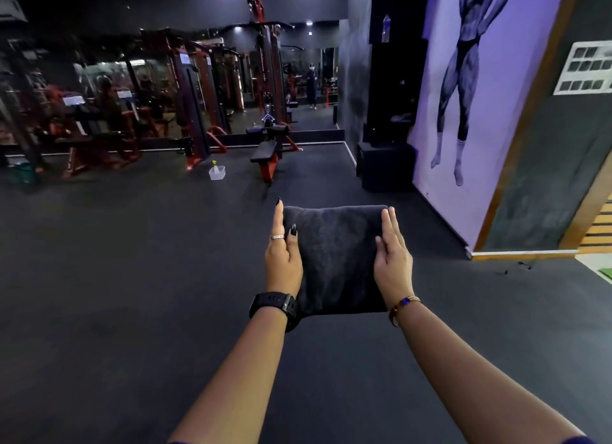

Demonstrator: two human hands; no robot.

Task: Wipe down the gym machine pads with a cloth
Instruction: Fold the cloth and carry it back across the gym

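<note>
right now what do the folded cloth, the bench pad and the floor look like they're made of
Cloth: dark terry-like fabric, matte; fuzzy nap and a soft rounded fold at the far edge.
Bench pad: probably vinyl or leatherette; smooth black with a faint sheen, though too far to be sure.
Floor: likely rubber matting; flat, dull, dark grey surface.

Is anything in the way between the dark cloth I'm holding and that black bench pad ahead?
Nothing visible blocks it. The folded dark grey cloth, carried between the left hand and right hand, faces bare dark floor up to the black padded bench with a red frame. A clear plastic tub sits left of that line.
</note>
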